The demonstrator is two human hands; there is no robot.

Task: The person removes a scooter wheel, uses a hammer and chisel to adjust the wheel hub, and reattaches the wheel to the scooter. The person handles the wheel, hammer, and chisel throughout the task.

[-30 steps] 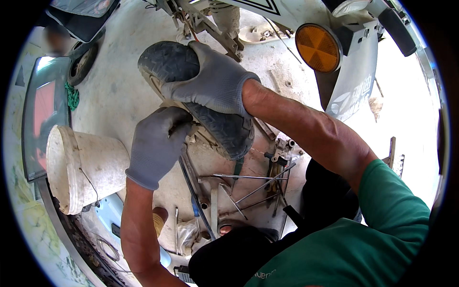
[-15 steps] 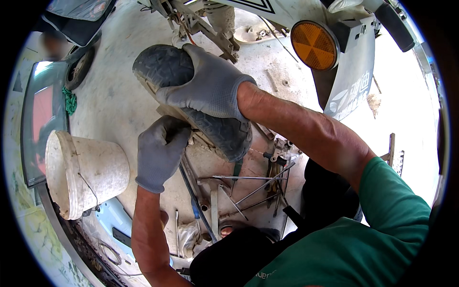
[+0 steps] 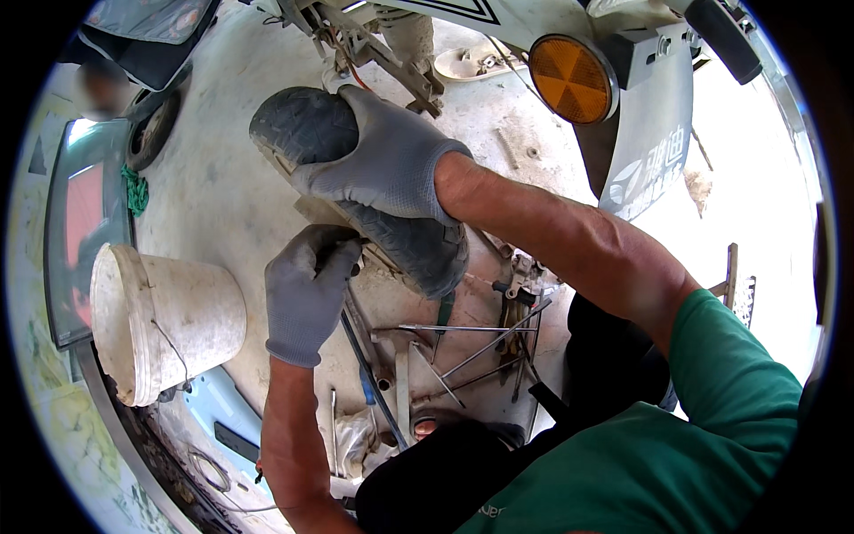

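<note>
1. While the right hand (image 3: pixel 382 160) spreads its fingers wide over the tread, gripping a wheel (image 3: pixel 414 249), the pale, dusty concrete floor (image 3: pixel 213 169) stretches out beneath and around both hands.
2. The left hand (image 3: pixel 307 289) has its fingers curled in and its thumb close to them, at the wheel's near side; whether they pinch something I cannot tell.
3. So the wheel sits directly under the right fingers, tilted, its lower end just right of the left fingertips.
4. Far left of the left fingers, one framed glass panel (image 3: pixel 107 222) stands along the room's edge, with one green cloth (image 3: pixel 136 191) beside it.
5. Counted: one bucket (image 3: pixel 196 311) left of the left fingers; one other wheel (image 3: pixel 156 129) farther off, up and left; one round reflector (image 3: pixel 574 78) up and right of the right fingers; at least three thin metal rods (image 3: pixel 463 329) below the right fingers, some crossing.
6. Both gloves are grey, knitted at the cuff. The held tyre is black rubber with chunky, dust-greyed tread.
7. The bucket is off-white, stained plastic, tapered, with a wire handle; the reflector is ribbed orange in wedges; a crumpled clear bag (image 3: pixel 356 438) lies below the left fingers.
</note>
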